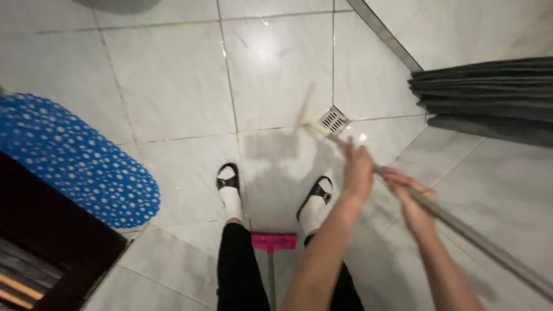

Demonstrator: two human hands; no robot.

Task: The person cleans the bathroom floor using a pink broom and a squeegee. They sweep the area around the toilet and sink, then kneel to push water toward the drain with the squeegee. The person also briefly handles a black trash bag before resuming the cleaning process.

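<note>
Hands, left hand point(357, 170), right hand point(408, 187), grip squeegee pole point(461, 227) near floor drain point(334, 120).

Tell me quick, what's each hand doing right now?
Left hand: closed around the grey pole, nearer its pale head.
Right hand: closed on the same pole, further up.

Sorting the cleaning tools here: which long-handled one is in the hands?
The grey-handled squeegee by the floor drain; both hands grip it. The pink-headed brush stands untouched between the feet.
</note>
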